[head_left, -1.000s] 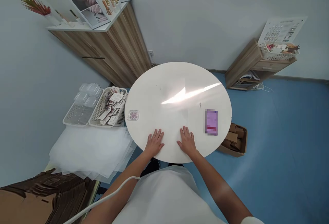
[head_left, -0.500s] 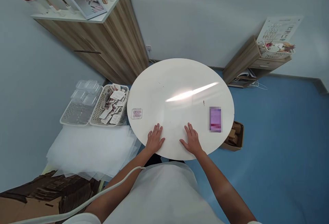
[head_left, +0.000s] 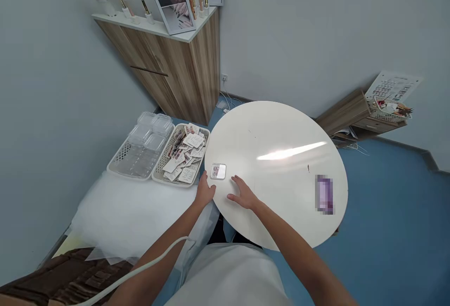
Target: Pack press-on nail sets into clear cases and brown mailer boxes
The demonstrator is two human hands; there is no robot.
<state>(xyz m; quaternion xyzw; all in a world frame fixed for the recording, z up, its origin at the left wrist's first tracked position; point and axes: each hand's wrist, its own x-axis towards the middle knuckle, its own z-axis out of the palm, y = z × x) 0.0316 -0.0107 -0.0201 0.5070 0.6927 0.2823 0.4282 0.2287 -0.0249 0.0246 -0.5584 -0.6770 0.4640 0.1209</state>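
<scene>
One small clear case of what look like false nails [head_left: 218,171] lies flat on the white tabletop [head_left: 274,212], left of centre in the frame, near the table's left edge. We judge it light and stiff, probably thin plastic, so smooth that it could skid under a careless fingertip and brittle enough to crack if squeezed hard. We would take it by its two opposite side edges, keeping pressure off the top. Our left hand [head_left: 205,192] and right hand [head_left: 244,195] are both empty, fingers parted, just beside the case on either side without touching it. Half a second ago both palms rested at the tabletop's near edge, lower centre of the frame; now they flank the case, and the table sits further right in view.
</scene>
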